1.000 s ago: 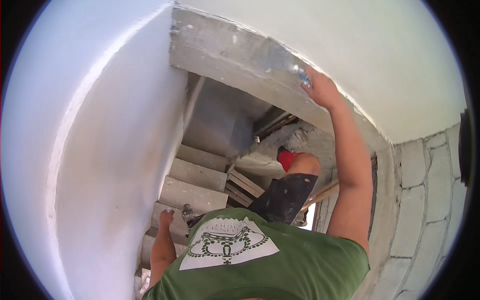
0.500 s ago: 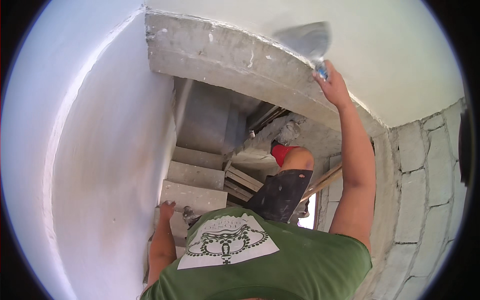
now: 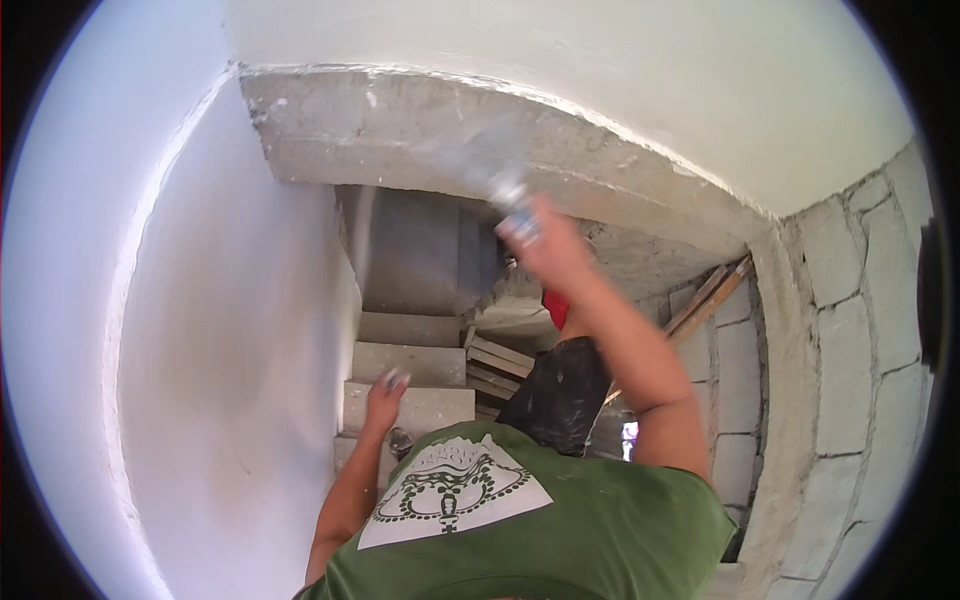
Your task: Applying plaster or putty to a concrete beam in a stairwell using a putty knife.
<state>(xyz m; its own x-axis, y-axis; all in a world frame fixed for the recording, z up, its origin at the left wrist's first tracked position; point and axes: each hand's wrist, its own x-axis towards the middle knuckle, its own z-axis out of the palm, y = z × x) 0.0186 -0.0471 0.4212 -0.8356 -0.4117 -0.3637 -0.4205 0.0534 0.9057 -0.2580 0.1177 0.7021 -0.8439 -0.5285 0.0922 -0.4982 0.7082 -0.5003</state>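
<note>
My right hand [image 3: 550, 250] is wrapped round the handle of a wide putty knife [image 3: 495, 160]. Its broad metal blade is smeared by motion in front of the bare concrete beam [image 3: 340, 110], and I cannot tell whether they touch. Lower on the left, my left hand [image 3: 385, 400] is held up over the concrete steps [image 3: 410, 360], apart from the smooth wall. Its fingers are curled, with a small whitish patch at their tips that I cannot make out.
A smooth pale wall [image 3: 230, 350] rises on the left, and a whitish ceiling [image 3: 680, 80] spreads above the beam. Grey block wall [image 3: 840, 330] stands on the right. Wooden planks [image 3: 710, 300] lean near it; stacked boards [image 3: 495, 360] lie beside the steps. My raised knee is in dark shorts [image 3: 560, 395].
My right hand has swung the putty knife down and left, from the ceiling edge to before the beam. My left hand has come away from the wall, up and rightward.
</note>
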